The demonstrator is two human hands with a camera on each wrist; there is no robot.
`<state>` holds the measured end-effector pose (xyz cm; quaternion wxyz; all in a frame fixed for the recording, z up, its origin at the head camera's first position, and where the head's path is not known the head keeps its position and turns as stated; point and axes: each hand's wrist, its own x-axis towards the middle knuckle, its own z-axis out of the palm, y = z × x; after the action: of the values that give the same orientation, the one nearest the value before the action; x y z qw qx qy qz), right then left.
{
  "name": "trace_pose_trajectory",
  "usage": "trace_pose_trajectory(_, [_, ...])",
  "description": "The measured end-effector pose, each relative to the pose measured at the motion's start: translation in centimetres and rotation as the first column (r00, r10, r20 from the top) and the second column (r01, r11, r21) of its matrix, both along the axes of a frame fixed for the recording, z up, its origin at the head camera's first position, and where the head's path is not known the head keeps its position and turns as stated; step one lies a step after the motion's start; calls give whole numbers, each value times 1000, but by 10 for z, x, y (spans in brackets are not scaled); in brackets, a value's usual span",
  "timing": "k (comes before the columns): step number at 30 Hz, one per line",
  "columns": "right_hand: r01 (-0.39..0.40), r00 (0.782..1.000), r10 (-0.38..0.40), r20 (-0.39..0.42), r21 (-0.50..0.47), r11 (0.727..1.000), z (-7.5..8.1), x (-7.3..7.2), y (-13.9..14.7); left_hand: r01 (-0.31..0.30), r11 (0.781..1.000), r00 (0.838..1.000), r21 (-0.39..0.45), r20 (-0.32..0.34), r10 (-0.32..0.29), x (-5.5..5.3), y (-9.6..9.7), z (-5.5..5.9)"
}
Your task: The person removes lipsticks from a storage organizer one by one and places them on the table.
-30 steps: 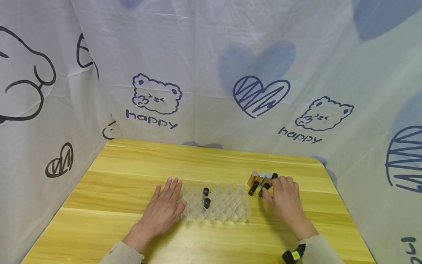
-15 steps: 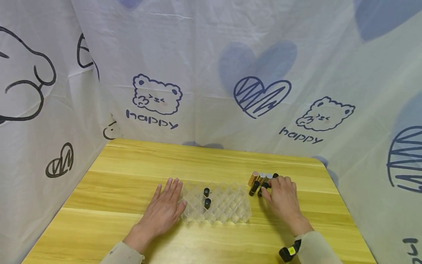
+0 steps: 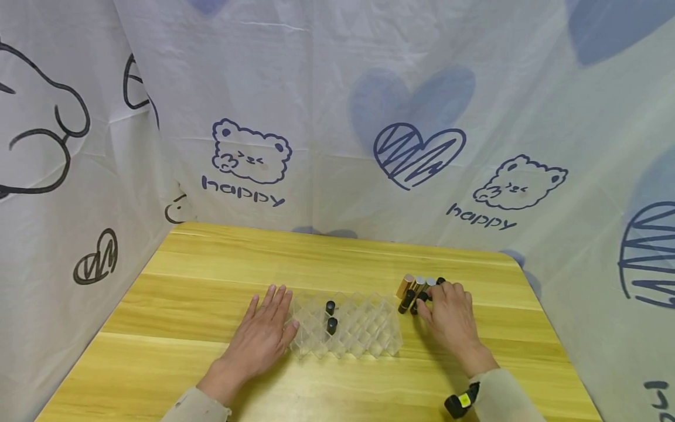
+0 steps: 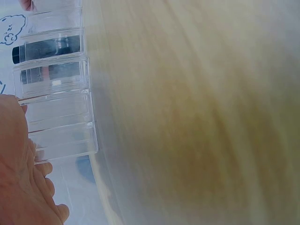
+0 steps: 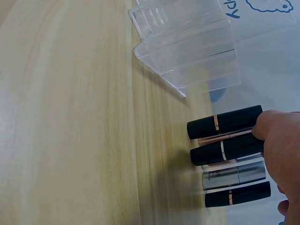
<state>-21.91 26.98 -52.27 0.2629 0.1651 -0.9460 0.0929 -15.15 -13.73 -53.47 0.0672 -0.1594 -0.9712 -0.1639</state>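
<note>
My left hand (image 3: 258, 335) lies with fingers extended at the left end of a clear acrylic lipstick organizer (image 3: 369, 328), its thumb touching the organizer. Two black lipsticks stand in the organizer's slots, a rear one (image 3: 330, 307) and a front one (image 3: 331, 326). To the right, my right hand (image 3: 450, 313) pinches the top of a black lipstick with a silver band (image 5: 225, 149) between thumb and fingers. Its base appears at or near the tabletop. Right beside it stands another black lipstick with a gold-toned band (image 5: 225, 123).
Behind the held lipstick stand a gold tube (image 3: 405, 286), silver-topped tubes (image 3: 430, 282) and another black lipstick (image 5: 238, 194). The wooden table (image 3: 211, 252) backs onto a printed white cloth (image 3: 316, 193). A black strapped device (image 3: 457, 404) sits at my right wrist.
My right hand and wrist have shifted slightly left, and the pinched lipstick has moved a little with them. The left hand and organizer have stayed in place.
</note>
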Motion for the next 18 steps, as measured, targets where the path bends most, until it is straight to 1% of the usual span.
trace_pose_trajectory(7, [11, 1000, -11, 18, -6, 1000, -1, 1, 1, 0, 1000, 1000, -7, -9, 0, -1, 0, -2])
trace_pose_trajectory(14, [26, 998, -25, 61, -12, 1000, 0, 0, 1, 2, 1000, 1000, -2, -4, -2, -1, 0, -2])
trace_pose_trajectory(18, [27, 998, -26, 62, -9, 1000, 0, 0, 2, 4, 1000, 1000, -5, -6, -4, -1, 0, -1])
